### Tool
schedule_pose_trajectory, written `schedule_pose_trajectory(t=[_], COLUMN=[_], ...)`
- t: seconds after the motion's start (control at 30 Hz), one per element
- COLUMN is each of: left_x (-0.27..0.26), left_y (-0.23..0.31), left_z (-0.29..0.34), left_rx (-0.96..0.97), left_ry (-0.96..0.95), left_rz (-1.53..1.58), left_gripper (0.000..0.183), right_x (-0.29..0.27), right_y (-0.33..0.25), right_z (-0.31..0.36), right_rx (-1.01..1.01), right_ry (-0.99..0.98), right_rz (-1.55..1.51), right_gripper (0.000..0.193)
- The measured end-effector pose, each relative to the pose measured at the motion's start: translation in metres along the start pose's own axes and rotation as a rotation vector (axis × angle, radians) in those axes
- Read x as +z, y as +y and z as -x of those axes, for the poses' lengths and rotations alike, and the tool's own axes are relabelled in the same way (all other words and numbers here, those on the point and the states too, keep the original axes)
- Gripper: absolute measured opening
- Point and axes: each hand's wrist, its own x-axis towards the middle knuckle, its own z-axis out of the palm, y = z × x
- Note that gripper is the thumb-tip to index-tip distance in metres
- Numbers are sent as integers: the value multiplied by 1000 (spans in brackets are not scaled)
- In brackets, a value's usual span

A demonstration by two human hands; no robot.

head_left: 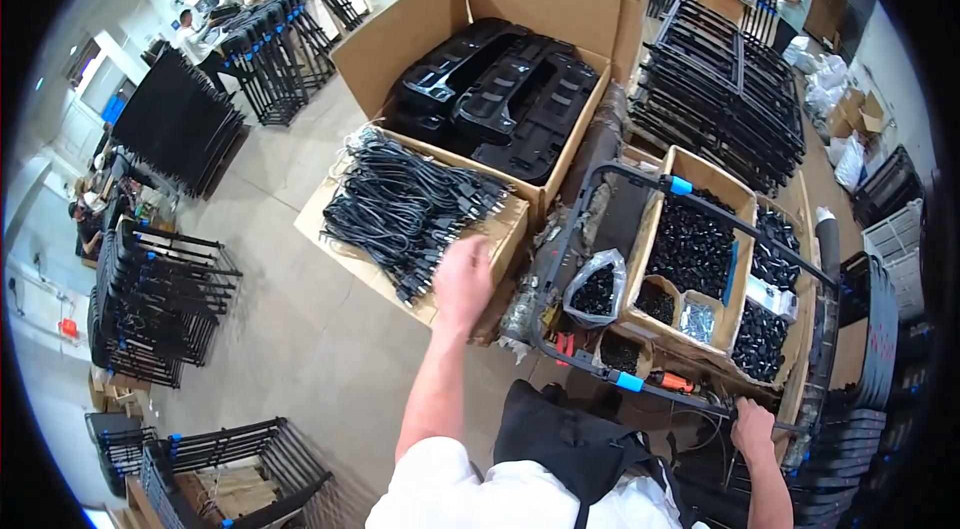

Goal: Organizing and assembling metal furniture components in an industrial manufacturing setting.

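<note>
My left hand (465, 281) is at the near right edge of a pile of black cables (400, 204) with plug ends. Its fingers are turned away and blurred, so whether it grips a cable does not show. The cables lie on a cardboard box (480, 264). My right hand (752, 429) is closed round the lower right part of a black tubular frame (690, 395). This frame has rounded corners and blue bands (629, 382), and it lies across the workbench above the parts boxes.
Behind the cables, an open carton (400, 39) holds black moulded plastic panels (510, 94). On the bench are a box of small black parts (690, 249), a bag of black pieces (596, 291) and an orange-handled tool (672, 382). Stacked black frames (715, 94) stand beyond. Other people work farther off.
</note>
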Motion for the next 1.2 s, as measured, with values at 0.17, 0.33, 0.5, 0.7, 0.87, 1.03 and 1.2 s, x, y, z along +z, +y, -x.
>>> schedule_pose_trajectory(t=[0.17,0.33,0.5,0.7,0.87,1.03,1.2], left_x=[-49,-92,-93,-102,-123,-94,-104], left_y=[-109,-189,-181,-140,-202,-179,-181], left_z=[-24,-33,-59,-92,-93,-98,-103], left_rx=[-387,-883,-959,-966,-1014,-1167,-1171], left_ry=[288,422,192,-164,20,-90,-144], left_rz=[-164,-105,-288,-548,-546,-278,-325], left_gripper=[18,40,68,60,48,72,69], right_x=[33,20,23,35,46,45,47], right_y=[31,6,11,12,-4,11,13], right_z=[1,-9,-13,-1,-19,-5,-7], right_rx=[135,16,35,72,45,183,147], right_ry=[-270,-175,-187,-101,-69,-92,-79], right_rz=[135,-43,-83,-70,-104,-163,-271], right_gripper=[21,41,44,44,43,47,43])
